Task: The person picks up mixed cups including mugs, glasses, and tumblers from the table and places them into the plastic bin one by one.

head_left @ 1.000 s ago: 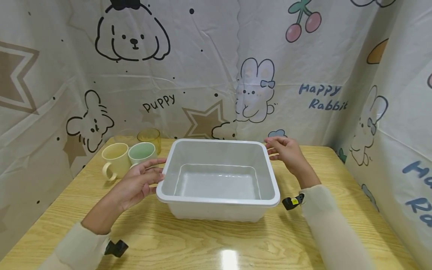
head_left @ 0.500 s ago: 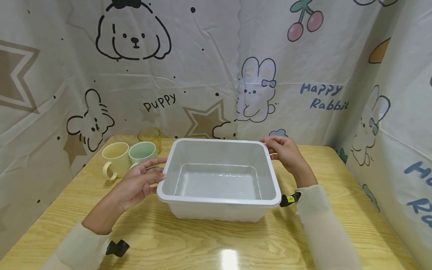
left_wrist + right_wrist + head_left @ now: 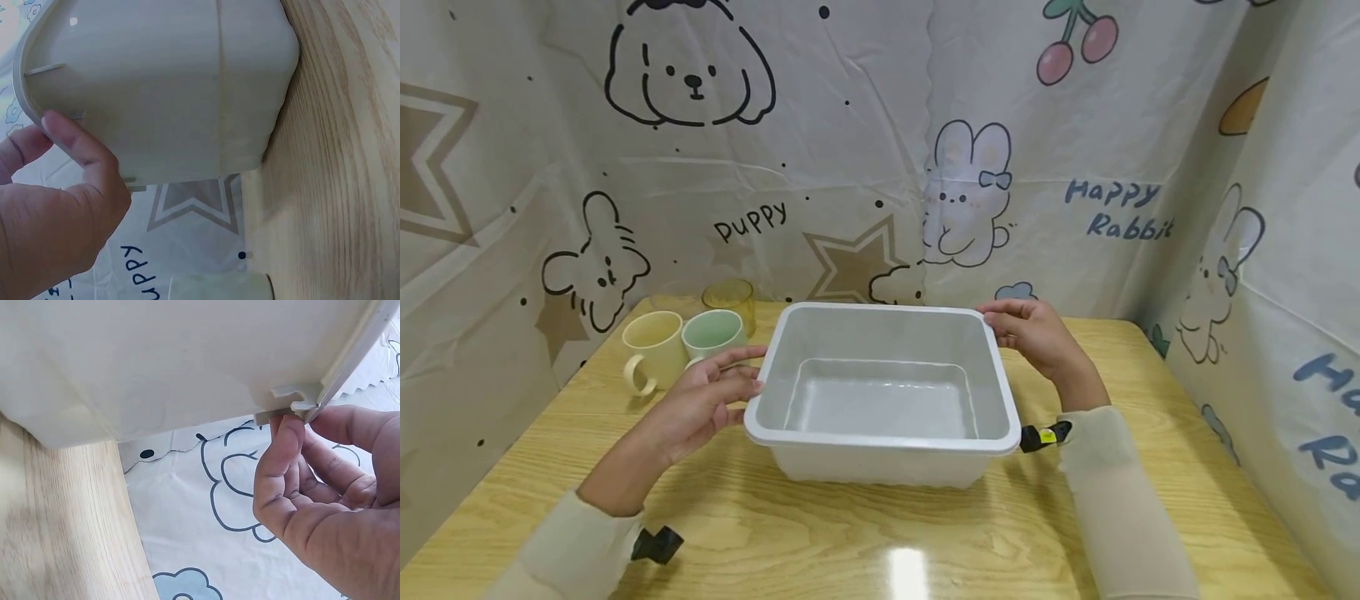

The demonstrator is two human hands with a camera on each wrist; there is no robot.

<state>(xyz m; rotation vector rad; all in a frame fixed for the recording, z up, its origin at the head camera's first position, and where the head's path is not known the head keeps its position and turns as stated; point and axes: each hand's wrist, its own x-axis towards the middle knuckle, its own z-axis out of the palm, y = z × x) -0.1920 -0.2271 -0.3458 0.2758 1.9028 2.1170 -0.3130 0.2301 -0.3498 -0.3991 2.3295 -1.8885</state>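
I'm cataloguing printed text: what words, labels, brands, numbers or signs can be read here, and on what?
"PUPPY": back cloth.
"Happy Rabbit": back cloth.
"Ha", "Ra" (cut off): right-hand cloth.
Yellow patch on a black device: too small to read.
White tub, yellow mug, green mug: none visible.

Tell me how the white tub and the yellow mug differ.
Shape: the white tub is rectangular with rounded corners, while the yellow mug is round with a side handle.
Size: the tub is far larger than the mug.
Contact: the left hand and right hand hold the tub by its rim; neither holds the mug.
Shared: both are pale and open at the top.
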